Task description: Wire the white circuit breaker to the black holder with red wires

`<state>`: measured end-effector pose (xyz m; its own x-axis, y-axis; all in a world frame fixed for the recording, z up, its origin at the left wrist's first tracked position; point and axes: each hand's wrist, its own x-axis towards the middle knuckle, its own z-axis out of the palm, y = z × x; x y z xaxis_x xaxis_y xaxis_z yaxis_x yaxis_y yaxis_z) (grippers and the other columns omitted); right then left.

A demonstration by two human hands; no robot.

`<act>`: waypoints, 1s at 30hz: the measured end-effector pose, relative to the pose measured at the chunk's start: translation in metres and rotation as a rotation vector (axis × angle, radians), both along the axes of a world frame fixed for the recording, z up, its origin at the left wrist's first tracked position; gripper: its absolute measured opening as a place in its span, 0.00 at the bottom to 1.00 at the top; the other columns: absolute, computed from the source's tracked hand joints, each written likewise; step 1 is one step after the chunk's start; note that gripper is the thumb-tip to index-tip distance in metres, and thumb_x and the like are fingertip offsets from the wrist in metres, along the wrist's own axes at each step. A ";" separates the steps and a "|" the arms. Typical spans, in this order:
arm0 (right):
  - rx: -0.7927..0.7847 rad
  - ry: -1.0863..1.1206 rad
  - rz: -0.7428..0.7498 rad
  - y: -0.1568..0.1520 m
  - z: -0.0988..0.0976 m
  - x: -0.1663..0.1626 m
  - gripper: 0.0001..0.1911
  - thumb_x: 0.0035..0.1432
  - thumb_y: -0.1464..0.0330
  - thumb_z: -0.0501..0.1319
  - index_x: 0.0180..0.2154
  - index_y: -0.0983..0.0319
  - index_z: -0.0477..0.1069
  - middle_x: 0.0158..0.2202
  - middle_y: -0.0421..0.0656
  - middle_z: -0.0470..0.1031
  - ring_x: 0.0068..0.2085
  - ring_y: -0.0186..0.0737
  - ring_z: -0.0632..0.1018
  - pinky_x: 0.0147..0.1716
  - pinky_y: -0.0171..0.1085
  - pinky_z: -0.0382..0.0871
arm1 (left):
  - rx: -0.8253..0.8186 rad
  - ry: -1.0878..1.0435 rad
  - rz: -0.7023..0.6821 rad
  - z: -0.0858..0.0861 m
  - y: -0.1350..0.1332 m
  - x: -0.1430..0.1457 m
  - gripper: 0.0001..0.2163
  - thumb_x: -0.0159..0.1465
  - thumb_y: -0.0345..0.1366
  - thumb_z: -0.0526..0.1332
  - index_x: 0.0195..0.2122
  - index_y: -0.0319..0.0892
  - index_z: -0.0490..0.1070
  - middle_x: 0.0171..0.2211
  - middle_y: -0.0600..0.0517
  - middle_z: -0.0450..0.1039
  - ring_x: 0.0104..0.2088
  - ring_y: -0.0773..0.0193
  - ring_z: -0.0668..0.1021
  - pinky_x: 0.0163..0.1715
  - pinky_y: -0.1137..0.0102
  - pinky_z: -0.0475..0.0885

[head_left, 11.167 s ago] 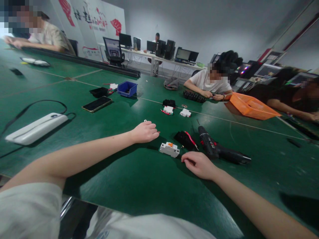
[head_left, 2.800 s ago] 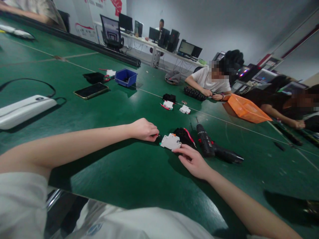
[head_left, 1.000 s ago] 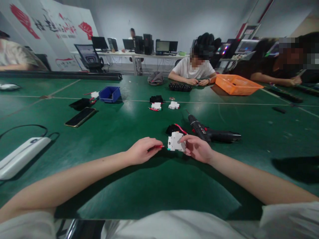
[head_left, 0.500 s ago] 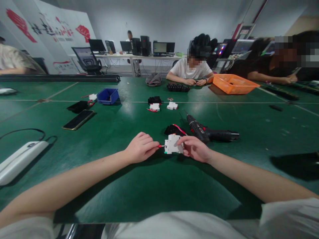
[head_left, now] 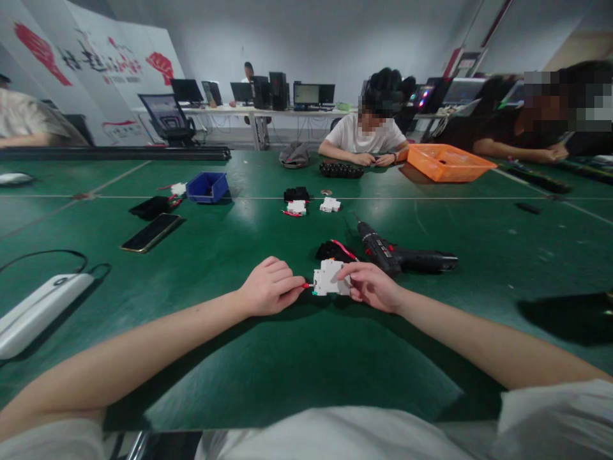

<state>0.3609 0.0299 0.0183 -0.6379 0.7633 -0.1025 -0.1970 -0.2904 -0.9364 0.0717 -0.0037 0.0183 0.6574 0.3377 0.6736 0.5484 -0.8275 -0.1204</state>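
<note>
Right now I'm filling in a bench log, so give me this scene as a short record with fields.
Left hand: holds red piece, tip at breaker; whether inserted, cannot tell
Right hand: holds breaker by the side opposite the red piece
Drill: lying beyond the right hand
Phone: left of the hands, farther back
Blue bin: beyond the phone, to its right
Orange basket: far right
</note>
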 end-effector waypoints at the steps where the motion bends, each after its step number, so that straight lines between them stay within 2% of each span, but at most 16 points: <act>1: 0.008 -0.001 0.005 0.000 0.000 0.000 0.10 0.54 0.67 0.65 0.36 0.66 0.81 0.26 0.43 0.74 0.20 0.29 0.69 0.18 0.29 0.60 | 0.000 0.002 0.001 0.000 0.000 0.000 0.03 0.67 0.33 0.61 0.42 0.43 0.72 0.27 0.54 0.74 0.29 0.65 0.73 0.33 0.65 0.64; 10: 0.073 -0.013 0.034 -0.001 -0.002 0.000 0.10 0.54 0.67 0.66 0.37 0.66 0.83 0.28 0.43 0.76 0.21 0.29 0.70 0.19 0.29 0.63 | -0.018 0.026 0.017 -0.002 0.000 -0.002 0.03 0.68 0.33 0.60 0.41 0.43 0.73 0.28 0.53 0.75 0.30 0.65 0.74 0.32 0.65 0.63; 15: 0.127 -0.027 0.042 -0.001 -0.005 0.000 0.09 0.56 0.68 0.66 0.36 0.64 0.82 0.37 0.46 0.78 0.22 0.27 0.70 0.19 0.29 0.63 | -0.025 0.046 0.033 -0.003 0.002 -0.002 0.04 0.68 0.34 0.60 0.40 0.44 0.73 0.27 0.53 0.75 0.29 0.65 0.74 0.32 0.65 0.63; 19: 0.151 -0.038 0.047 -0.001 -0.010 0.001 0.09 0.57 0.68 0.66 0.38 0.64 0.82 0.39 0.46 0.77 0.22 0.27 0.71 0.19 0.29 0.64 | -0.032 0.029 0.029 -0.004 0.002 -0.002 0.04 0.67 0.34 0.60 0.41 0.43 0.73 0.28 0.53 0.75 0.30 0.65 0.74 0.32 0.65 0.64; 21: 0.171 -0.051 0.051 0.000 -0.012 0.002 0.09 0.57 0.68 0.66 0.39 0.64 0.82 0.37 0.45 0.78 0.22 0.27 0.71 0.19 0.30 0.64 | -0.032 0.028 0.028 -0.003 0.001 -0.001 0.04 0.67 0.34 0.61 0.41 0.43 0.73 0.29 0.53 0.76 0.30 0.65 0.74 0.32 0.65 0.64; 26: 0.205 -0.093 0.056 0.001 -0.016 0.003 0.10 0.57 0.68 0.65 0.41 0.64 0.80 0.24 0.39 0.74 0.20 0.30 0.69 0.19 0.30 0.62 | -0.024 0.057 0.034 -0.003 0.001 0.000 0.04 0.67 0.34 0.60 0.40 0.43 0.74 0.28 0.53 0.76 0.30 0.65 0.76 0.32 0.65 0.66; 30: 0.213 -0.105 0.066 0.002 -0.018 0.004 0.11 0.57 0.67 0.65 0.42 0.64 0.80 0.23 0.38 0.73 0.20 0.30 0.69 0.19 0.31 0.61 | -0.035 0.073 0.038 -0.002 0.002 -0.001 0.05 0.68 0.34 0.59 0.40 0.43 0.74 0.28 0.52 0.76 0.30 0.65 0.76 0.32 0.66 0.66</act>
